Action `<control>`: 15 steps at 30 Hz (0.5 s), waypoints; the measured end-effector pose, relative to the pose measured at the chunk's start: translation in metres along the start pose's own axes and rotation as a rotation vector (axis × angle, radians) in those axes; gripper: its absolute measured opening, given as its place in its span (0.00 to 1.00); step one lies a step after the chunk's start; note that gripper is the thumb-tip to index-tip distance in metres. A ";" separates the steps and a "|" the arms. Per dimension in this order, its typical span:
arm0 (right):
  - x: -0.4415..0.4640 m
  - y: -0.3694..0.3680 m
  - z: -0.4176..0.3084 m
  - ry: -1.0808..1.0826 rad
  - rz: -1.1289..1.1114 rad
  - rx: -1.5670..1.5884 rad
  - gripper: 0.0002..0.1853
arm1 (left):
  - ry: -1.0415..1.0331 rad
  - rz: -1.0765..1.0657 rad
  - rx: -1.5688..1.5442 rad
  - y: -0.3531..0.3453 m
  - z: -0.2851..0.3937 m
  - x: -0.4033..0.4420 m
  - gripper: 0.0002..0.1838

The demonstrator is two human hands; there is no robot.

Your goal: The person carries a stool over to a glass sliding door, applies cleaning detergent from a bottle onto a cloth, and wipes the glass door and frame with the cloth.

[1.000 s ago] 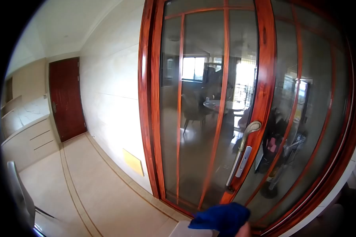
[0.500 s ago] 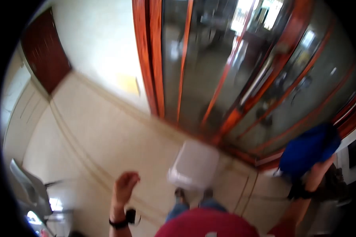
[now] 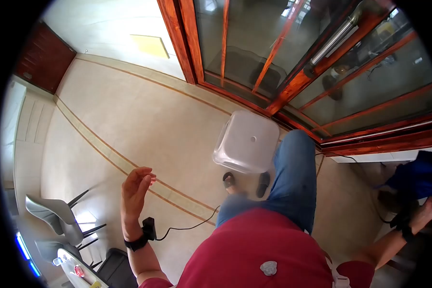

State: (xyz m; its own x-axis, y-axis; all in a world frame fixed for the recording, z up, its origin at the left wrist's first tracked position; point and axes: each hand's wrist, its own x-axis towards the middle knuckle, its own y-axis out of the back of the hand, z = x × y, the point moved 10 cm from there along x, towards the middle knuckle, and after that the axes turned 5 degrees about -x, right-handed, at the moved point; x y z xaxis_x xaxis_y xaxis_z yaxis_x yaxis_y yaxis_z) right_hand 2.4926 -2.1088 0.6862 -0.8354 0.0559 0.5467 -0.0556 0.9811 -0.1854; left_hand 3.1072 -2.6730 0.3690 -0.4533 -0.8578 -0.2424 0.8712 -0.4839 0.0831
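Note:
My left hand hangs over the floor at the left, fingers loosely bent with gaps between them and nothing in them. A black strap with a small box and a cord sits on that wrist. At the right edge, my right hand is closed against a blue cloth-like thing, partly cut off by the dark rim; its exact kind is unclear. In front of my feet stands a white plastic stool, its top facing up. My right knee is bent up beside it.
A glass door with red-brown wooden frame stands just beyond the stool. Grey chairs and a small table are at the lower left. A dark red door is far left. A cable runs along the floor at right.
My right hand and the blue cloth-like thing have moved outward to the right edge. My right knee has come up beside the stool. The view has tilted, with the stool now higher in it.

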 end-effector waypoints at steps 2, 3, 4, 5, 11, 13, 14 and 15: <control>0.000 0.000 -0.015 0.040 0.012 -0.020 0.21 | 0.007 -0.030 -0.041 -0.012 -0.013 0.010 0.11; 0.002 -0.002 -0.019 0.052 0.015 -0.027 0.21 | 0.016 -0.046 -0.079 -0.020 -0.022 0.014 0.11; 0.005 -0.007 -0.022 0.066 0.016 -0.034 0.20 | 0.028 -0.063 -0.113 -0.026 -0.031 0.015 0.11; 0.008 -0.013 -0.024 0.072 0.017 -0.037 0.20 | 0.046 -0.066 -0.130 -0.030 -0.040 0.015 0.11; 0.046 -0.102 -0.004 0.075 -0.040 -0.014 0.20 | 0.137 0.028 -0.040 -0.023 -0.088 0.013 0.10; 0.045 -0.136 -0.006 0.088 -0.058 0.024 0.20 | 0.118 0.086 -0.028 -0.016 -0.125 0.020 0.08; 0.046 -0.139 0.019 0.117 0.048 -0.027 0.20 | 0.086 0.033 -0.106 -0.022 -0.132 0.029 0.09; 0.055 -0.146 0.045 0.121 0.038 -0.039 0.20 | 0.185 -0.018 -0.163 -0.017 -0.173 0.046 0.09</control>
State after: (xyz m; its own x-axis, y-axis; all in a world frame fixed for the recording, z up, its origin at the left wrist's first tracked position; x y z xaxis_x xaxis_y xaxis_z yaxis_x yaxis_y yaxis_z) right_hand 2.4301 -2.2574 0.7072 -0.7641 0.1125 0.6352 -0.0023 0.9842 -0.1771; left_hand 3.1042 -2.6743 0.1891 -0.4401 -0.7955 -0.4165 0.8888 -0.4518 -0.0764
